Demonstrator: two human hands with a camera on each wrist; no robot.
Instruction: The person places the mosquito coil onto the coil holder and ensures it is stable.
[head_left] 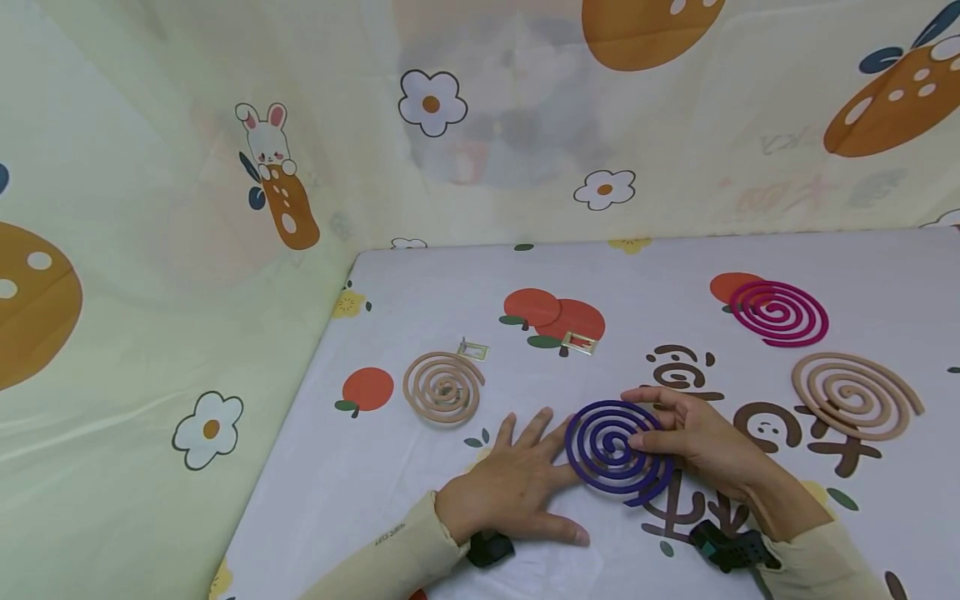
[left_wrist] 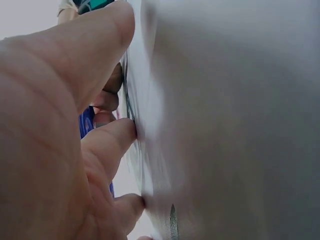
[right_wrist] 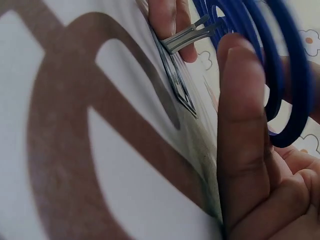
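My right hand (head_left: 708, 437) pinches a dark blue mosquito coil (head_left: 617, 445) at its centre and right rim, tilted just above the table. Under the coil, a metal coil stand (right_wrist: 187, 39) shows in the right wrist view, its base against the cloth and its prong raised to the coil's middle. My left hand (head_left: 517, 487) lies spread on the cloth, its fingers reaching the coil's left side. In the right wrist view, left-hand fingers (right_wrist: 162, 20) touch the stand. A tan mosquito coil (head_left: 441, 390) lies beyond the left hand, with metal showing at its centre.
Two more metal stands (head_left: 472, 348) lie at the back, one beside the left tan coil and one on the printed fruit. A magenta coil (head_left: 778, 313) and a second tan coil (head_left: 853, 395) lie to the right. Patterned cloth walls (head_left: 510, 208) rise behind and left.
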